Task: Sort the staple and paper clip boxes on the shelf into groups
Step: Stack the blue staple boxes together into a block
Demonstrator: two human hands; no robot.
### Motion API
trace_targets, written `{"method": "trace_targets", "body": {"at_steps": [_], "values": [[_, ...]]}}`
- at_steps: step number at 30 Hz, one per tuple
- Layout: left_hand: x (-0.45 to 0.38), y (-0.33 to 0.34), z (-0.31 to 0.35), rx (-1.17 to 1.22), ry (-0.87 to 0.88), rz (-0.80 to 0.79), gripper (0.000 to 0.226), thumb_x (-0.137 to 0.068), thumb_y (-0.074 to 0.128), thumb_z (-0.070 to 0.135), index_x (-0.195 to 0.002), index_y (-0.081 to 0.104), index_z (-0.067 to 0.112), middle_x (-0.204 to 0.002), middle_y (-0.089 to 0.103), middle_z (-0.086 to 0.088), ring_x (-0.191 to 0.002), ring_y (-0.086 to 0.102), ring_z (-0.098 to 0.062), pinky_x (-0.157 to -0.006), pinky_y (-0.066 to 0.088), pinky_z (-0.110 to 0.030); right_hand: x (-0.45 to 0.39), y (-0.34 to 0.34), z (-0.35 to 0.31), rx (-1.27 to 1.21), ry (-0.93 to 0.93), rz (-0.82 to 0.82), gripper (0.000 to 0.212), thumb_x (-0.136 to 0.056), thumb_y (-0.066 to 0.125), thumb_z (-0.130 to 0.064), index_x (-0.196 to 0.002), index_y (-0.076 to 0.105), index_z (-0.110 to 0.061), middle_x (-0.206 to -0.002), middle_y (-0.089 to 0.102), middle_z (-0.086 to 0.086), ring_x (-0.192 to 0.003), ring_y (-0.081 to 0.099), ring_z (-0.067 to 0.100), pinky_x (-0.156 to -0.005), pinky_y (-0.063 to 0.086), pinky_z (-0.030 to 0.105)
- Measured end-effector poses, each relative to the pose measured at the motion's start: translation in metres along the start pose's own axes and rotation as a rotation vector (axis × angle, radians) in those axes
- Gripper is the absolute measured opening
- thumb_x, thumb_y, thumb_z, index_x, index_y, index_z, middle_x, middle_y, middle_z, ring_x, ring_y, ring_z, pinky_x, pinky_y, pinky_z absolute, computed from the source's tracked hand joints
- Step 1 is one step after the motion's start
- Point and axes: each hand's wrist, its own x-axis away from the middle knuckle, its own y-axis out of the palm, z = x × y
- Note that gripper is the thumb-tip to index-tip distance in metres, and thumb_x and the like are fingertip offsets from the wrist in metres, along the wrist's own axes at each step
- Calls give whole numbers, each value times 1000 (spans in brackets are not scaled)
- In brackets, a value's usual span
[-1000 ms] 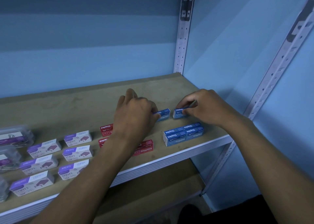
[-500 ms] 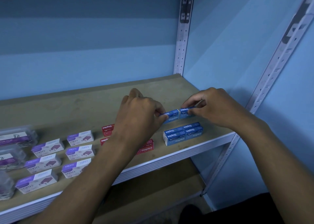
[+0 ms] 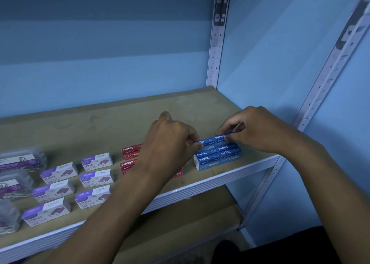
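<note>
Blue staple boxes are being gathered into a block near the shelf's front right corner, toward four o'clock on the board. Two of them are being held end to end at the block's far side: the left box is being pinched by the left hand at its left end, and the right box is being pinched by the right hand at its right end. Long axes are running from nine toward three o'clock, parallel to the front edge, with the "Staples" lettering being read upside down on top. Red staple boxes are being partly covered by the left wrist, just left of the blue block. Purple-and-white staple boxes are lying in two columns toward eight o'clock, and clear paper clip boxes are sitting at the left edge. Bare board is being left open behind all groups, toward twelve o'clock, while little room is remaining between the blue block and the front lip.
</note>
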Motion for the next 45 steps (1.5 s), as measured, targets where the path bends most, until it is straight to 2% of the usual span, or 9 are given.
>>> {"method": "trace_targets", "body": {"at_steps": [13, 19, 22, 28, 34, 37, 40, 43, 45], "values": [[2, 6, 1, 33, -24, -58, 23, -85, 68, 48, -100, 77, 34, -95, 74, 16, -97, 43, -15, -73, 37, -28, 0, 3, 0, -8, 16, -86, 23, -86, 75, -16, -91, 79, -38, -90, 75, -19, -82, 64, -6, -67, 43, 5], [2, 9, -3, 112, -67, -121, 18, -87, 66, 43, -97, 78, 33, -94, 75, 16, -101, 44, -16, -76, 41, -28, -2, 4, 3, 9, 10, -132, 26, -91, 69, -15, -94, 80, -37, -87, 71, -24, -78, 59, -16, -65, 41, -1], [2, 9, -3, 124, -75, -132, 19, -88, 65, 43, -96, 78, 34, -93, 75, 15, -102, 45, -18, -77, 42, -29, -2, 4, 2, 13, 12, -145, 26, -93, 66, -14, -97, 80, -36, -88, 69, -24, -79, 61, -11, -65, 40, -2], [2, 7, -1, 107, -84, -183, 51, -68, 65, 73, -99, 77, 34, -91, 72, 17, -98, 43, -14, -79, 48, -32, 0, 3, 1, 33, 6, -156, 28, -94, 64, -14, -97, 79, -38, -91, 72, -19, -79, 59, -11, -66, 39, -3], [3, 9, 1, 74, -69, -178, 53, -67, 69, 70, -103, 75, 32, -95, 71, 17, -98, 42, -12, -73, 42, -28, -1, 3, 0, 19, 17, -175, 29, -96, 62, -12, -99, 78, -36, -90, 68, -22, -81, 60, -7, -65, 41, -2], [4, 9, 1, 72, -68, -180, 53, -68, 69, 70, -104, 75, 32, -98, 71, 17, -99, 43, -12, -73, 43, -29, -1, 3, 1, 6, 21, -214, 26, -97, 61, -18, -99, 76, -39, -97, 70, -22, -87, 61, -7, -66, 43, 3], [4, 10, 2, 70, -79, -169, 52, -69, 69, 69, -104, 75, 32, -96, 71, 16, -99, 42, -12, -73, 45, -30, -1, 4, 1, -24, 31, -315, 17, -96, 64, -33, -109, 70, -42, -109, 68, -22, -98, 62, -1, -80, 47, 15], [4, 12, 2, 69, -86, -161, 50, -69, 69, 69, -103, 75, 32, -96, 71, 16, -99, 42, -11, -71, 44, -29, 2, 3, 2, -14, 28, -406, 40, -82, 77, -45, -119, 62, -44, -115, 64, -24, -103, 62, 3, -89, 53, 25], [4, 12, 1, 70, -89, -165, 50, -70, 69, 69, -103, 75, 32, -96, 71, 16, -98, 41, -11, -70, 43, -29, 3, 3, 3, -6, 19, -407, 48, -76, 83, -39, -119, 61, -42, -114, 63, -24, -102, 62, 6, -88, 55, 24]]}}
